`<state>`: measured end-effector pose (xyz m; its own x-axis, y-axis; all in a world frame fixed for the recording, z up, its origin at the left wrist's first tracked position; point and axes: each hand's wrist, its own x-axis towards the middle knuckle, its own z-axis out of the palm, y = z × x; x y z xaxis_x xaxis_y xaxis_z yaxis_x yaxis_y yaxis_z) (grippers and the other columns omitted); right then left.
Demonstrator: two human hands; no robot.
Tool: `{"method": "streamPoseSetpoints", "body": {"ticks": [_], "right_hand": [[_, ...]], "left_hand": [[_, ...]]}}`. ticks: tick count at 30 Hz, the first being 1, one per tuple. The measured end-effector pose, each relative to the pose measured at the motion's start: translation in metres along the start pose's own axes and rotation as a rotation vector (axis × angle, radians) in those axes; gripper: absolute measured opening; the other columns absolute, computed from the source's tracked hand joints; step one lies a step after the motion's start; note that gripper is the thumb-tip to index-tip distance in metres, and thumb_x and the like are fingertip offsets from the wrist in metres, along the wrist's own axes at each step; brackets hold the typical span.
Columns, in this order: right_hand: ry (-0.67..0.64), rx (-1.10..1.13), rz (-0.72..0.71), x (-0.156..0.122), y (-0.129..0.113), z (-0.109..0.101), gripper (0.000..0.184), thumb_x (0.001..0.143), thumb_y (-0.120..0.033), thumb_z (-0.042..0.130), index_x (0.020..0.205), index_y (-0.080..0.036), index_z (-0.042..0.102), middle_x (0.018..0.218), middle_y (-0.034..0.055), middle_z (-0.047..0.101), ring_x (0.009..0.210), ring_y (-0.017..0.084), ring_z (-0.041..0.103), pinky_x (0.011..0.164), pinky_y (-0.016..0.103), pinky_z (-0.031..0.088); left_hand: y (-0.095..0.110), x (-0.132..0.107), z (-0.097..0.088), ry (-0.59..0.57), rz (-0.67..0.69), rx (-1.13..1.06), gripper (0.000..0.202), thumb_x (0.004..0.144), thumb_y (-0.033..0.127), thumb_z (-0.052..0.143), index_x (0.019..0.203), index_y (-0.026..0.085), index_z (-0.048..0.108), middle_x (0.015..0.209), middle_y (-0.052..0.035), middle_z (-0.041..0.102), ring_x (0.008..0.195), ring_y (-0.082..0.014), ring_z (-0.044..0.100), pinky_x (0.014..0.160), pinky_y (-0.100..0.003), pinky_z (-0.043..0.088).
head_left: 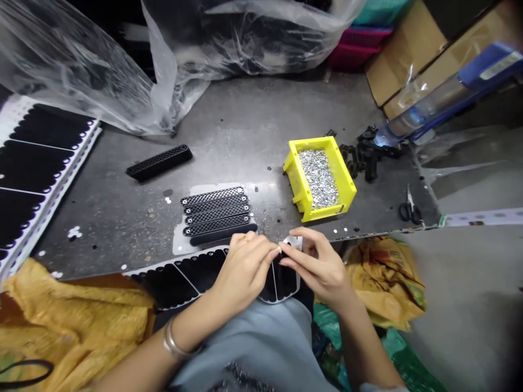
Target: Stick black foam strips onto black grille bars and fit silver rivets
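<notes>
Because both hands cover its middle, the black pad strip (196, 280) on white backing can only be followed in part; it lies across the near edge of the grey worktop (122, 228), and its end nearest the person is lost against the light blue lap cloth (245, 348). The left hand (245, 269), with a ring (244, 238) and a metal bangle (175, 340), and the right hand (316, 267) are both narrow, pinching together at a white corner of the strip. Exactly what their fingertips (280, 249) grip is too small to make out.

Just above the knuckles, nearly touching them, lie five black mesh bars (214, 212) in a row, and a single bar (159, 162) sits well to the left. Farther right, a yellow bin (341, 174) holds small silvery metal pieces (318, 178). Beyond it, a heap of black parts (368, 155) is partly hidden by a clear bottle (425, 111). Scissors (409, 209) rest near the worktop's right edge. A sheet of black pads (36, 174) is cut off by the left of the frame.
</notes>
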<state>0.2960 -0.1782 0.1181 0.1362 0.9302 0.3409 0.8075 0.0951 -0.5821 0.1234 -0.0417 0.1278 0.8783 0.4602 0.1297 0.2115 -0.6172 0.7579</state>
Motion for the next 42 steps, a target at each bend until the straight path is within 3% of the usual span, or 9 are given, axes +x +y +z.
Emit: {"method": "streamPoseSetpoints", "body": {"ticks": [3,5,9,12,15,18,23,35,42], "right_hand": [[0.01,0.067,-0.046,-0.008,-0.002,-0.009,0.034,0.089,-0.015,0.078,0.12,-0.029,0.074,0.118,0.0091,0.064,0.099,0.022,0.065,0.083,0.041,0.061],[0.026,0.297,0.041,-0.013,-0.003,-0.024,0.018,0.088,-0.023,0.08,0.103,-0.028,0.073,0.116,0.0084,0.063,0.108,0.028,0.068,0.089,0.047,0.063],[0.264,0.744,0.297,-0.004,-0.009,-0.04,0.019,0.093,-0.031,0.074,0.109,-0.034,0.065,0.109,0.004,0.056,0.072,0.017,0.071,0.057,0.034,0.065],[0.246,0.432,0.317,0.027,-0.021,-0.017,0.038,0.09,-0.017,0.074,0.124,-0.035,0.067,0.11,0.004,0.059,0.078,0.014,0.067,0.062,0.028,0.062],[0.051,0.178,0.098,0.065,-0.034,0.022,0.055,0.096,-0.012,0.063,0.146,-0.034,0.057,0.117,0.007,0.065,0.103,0.019,0.068,0.088,0.036,0.061],[-0.122,0.162,-0.109,0.096,-0.043,0.055,0.057,0.101,-0.013,0.059,0.155,-0.029,0.046,0.122,0.0074,0.071,0.108,0.019,0.068,0.092,0.038,0.057],[-0.255,0.005,-0.291,0.12,-0.05,0.077,0.021,0.102,-0.015,0.058,0.119,-0.021,0.07,0.113,0.0083,0.076,0.096,0.02,0.068,0.084,0.039,0.051],[-0.358,0.113,-0.262,0.127,-0.046,0.086,0.025,0.099,-0.01,0.06,0.121,-0.017,0.071,0.118,0.0129,0.07,0.103,0.023,0.063,0.086,0.041,0.055],[-0.314,0.122,-0.057,0.118,-0.034,0.057,0.023,0.099,-0.017,0.065,0.121,-0.021,0.072,0.111,0.0096,0.069,0.102,0.021,0.066,0.088,0.038,0.057]], "left_hand": [[-0.002,-0.005,0.008,0.135,-0.036,0.082,0.024,0.107,0.02,0.046,0.094,0.021,0.065,0.079,-0.0005,0.067,0.076,-0.0178,0.054,0.078,-0.038,0.034],[-0.007,-0.007,0.016,0.277,-0.015,0.193,0.018,0.106,0.018,0.05,0.099,0.02,0.066,0.08,-0.0006,0.069,0.072,-0.0169,0.053,0.076,-0.038,0.032],[-0.014,-0.01,0.027,0.401,0.106,0.358,0.014,0.103,0.018,0.059,0.114,0.02,0.068,0.086,0.0005,0.075,0.074,-0.0163,0.06,0.076,-0.036,0.033],[-0.016,-0.022,0.015,0.407,0.067,0.342,0.021,0.102,0.023,0.063,0.122,0.023,0.067,0.101,-0.0018,0.079,0.091,-0.0187,0.068,0.086,-0.037,0.035],[-0.028,-0.044,-0.02,0.481,-0.122,0.273,0.012,0.1,0.024,0.065,0.111,0.027,0.069,0.101,-0.0006,0.078,0.096,-0.0209,0.069,0.094,-0.041,0.035],[-0.051,-0.067,-0.057,0.589,-0.387,0.237,0.006,0.099,0.028,0.065,0.101,0.027,0.07,0.094,0.0008,0.077,0.089,-0.021,0.068,0.095,-0.042,0.038],[-0.078,-0.079,-0.076,0.489,-0.564,0.122,0.016,0.1,0.035,0.062,0.108,0.029,0.075,0.097,0.0013,0.08,0.095,-0.0222,0.07,0.099,-0.043,0.037],[-0.083,-0.069,-0.071,0.487,-0.533,-0.039,0.012,0.097,0.028,0.065,0.093,0.029,0.076,0.086,0.0055,0.078,0.088,-0.0183,0.067,0.095,-0.039,0.033],[-0.087,-0.062,-0.071,0.463,-0.543,-0.041,0.012,0.092,0.029,0.07,0.081,0.026,0.071,0.083,0.0059,0.075,0.086,-0.0177,0.065,0.097,-0.038,0.032]]}}
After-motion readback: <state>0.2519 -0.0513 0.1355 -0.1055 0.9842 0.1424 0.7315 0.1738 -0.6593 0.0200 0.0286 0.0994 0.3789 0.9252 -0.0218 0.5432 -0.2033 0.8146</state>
